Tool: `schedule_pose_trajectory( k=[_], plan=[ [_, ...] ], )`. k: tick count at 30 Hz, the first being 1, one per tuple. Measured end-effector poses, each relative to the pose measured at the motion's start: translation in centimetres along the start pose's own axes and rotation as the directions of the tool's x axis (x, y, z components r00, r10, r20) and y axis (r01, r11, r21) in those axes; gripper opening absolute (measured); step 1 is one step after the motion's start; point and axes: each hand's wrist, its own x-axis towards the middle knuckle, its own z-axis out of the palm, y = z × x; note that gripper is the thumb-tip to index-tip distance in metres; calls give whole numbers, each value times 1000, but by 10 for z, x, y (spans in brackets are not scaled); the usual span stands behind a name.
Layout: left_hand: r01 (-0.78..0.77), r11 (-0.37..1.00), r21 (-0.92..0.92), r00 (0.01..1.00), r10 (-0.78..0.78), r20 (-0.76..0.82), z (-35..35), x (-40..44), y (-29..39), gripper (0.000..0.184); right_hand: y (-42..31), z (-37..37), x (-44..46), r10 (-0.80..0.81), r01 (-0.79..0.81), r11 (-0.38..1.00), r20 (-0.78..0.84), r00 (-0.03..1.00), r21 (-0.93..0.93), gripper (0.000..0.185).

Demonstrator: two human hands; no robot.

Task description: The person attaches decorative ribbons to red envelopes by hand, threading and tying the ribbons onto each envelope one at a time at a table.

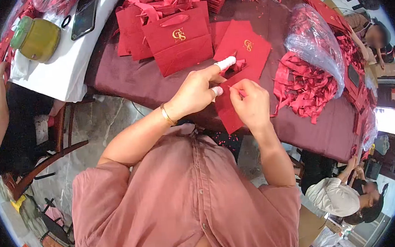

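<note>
A flat red paper bag (257,49) with a gold monogram lies at the table's near edge, and its lower part hangs towards me. My left hand (199,90), with white wraps on the index finger and thumb, grips the bag near its opening. Just right of it, my right hand (254,101) is closed in a pinch on a red ribbon (231,89), most of which the fingers hide. A short loop of ribbon shows by the left index fingertip. Beyond my left hand stands another red paper bag (177,41) with ribbon handles, in front of more such bags.
Loose red ribbons (303,87) spill from a clear plastic bag (313,35) on the right of the dark red tablecloth (295,132). A jar (38,41) and a phone (85,15) sit on a white cloth at left. Other people sit around the table, beside a wooden chair (51,156).
</note>
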Motion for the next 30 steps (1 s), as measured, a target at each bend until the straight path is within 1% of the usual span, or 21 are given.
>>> schedule_pose_trajectory(
  k=[1, 3, 6, 8, 9, 11, 12, 14, 15, 17, 19, 20, 21, 23, 30],
  plan=[
    [-16, 1000, -24, 1000, 16, -6, 0, 0, 0, 78, -1, 0, -1, -13, 13, 1000, 29, 999, 22, 15],
    [-32, 998, -48, 999, 32, -11, 2, -2, 0, 78, -4, -2, 0, 0, -1, 1000, 44, 999, 2, 15],
    [-29, 1000, 0, 999, 29, -20, 4, -2, -2, 77, -6, -4, 3, 16, -14, 999, 53, 998, -53, 15],
    [-216, 958, 189, 967, 237, -98, 8, 0, -12, 74, -6, -3, 3, 20, -16, 996, 50, 999, -86, 15],
    [-215, 958, 189, 967, 236, -97, 7, -2, -9, 74, -7, -3, 3, 30, -25, 995, 55, 998, -99, 15],
    [-143, 973, 180, 984, 159, -78, 5, -5, 2, 72, -7, -3, 4, 42, -35, 993, 60, 997, -112, 15],
    [-142, 973, 180, 984, 158, -77, 5, -5, 1, 72, -7, -5, 4, 51, -43, 988, 58, 997, -146, 15],
    [-39, 996, 81, 997, 44, -59, 4, -5, -3, 71, -5, -6, 4, 61, -50, 983, 57, 997, -179, 15],
    [-37, 996, 81, 997, 42, -60, 3, -5, -2, 71, -4, -6, 3, 48, -38, 987, 59, 997, -157, 15],
    [-18, 995, -101, 998, 11, -63, 4, -6, 2, 69, -5, -6, 1, 33, -24, 991, 66, 997, -133, 15],
    [-9, 991, -135, 999, 3, -43, 4, -4, 1, 68, -9, -7, 0, 44, -39, 997, 81, 996, -67, 15],
    [-2, 986, -167, 1000, -2, -21, 5, -2, 0, 68, -9, -6, 0, 46, -40, 997, 81, 996, -68, 15],
    [-2, 986, -168, 1000, -2, -20, 5, -2, -1, 68, -9, -5, -1, 43, -38, 998, 78, 996, -59, 15],
    [51, 974, -219, 999, -46, 27, 5, 0, -3, 68, -10, -6, 0, 40, -36, 998, 75, 996, -49, 15],
    [73, 966, -249, 997, -66, 35, 4, -2, -3, 69, -9, -9, 1, 57, -51, 995, 79, 995, -83, 14]
  ],
)
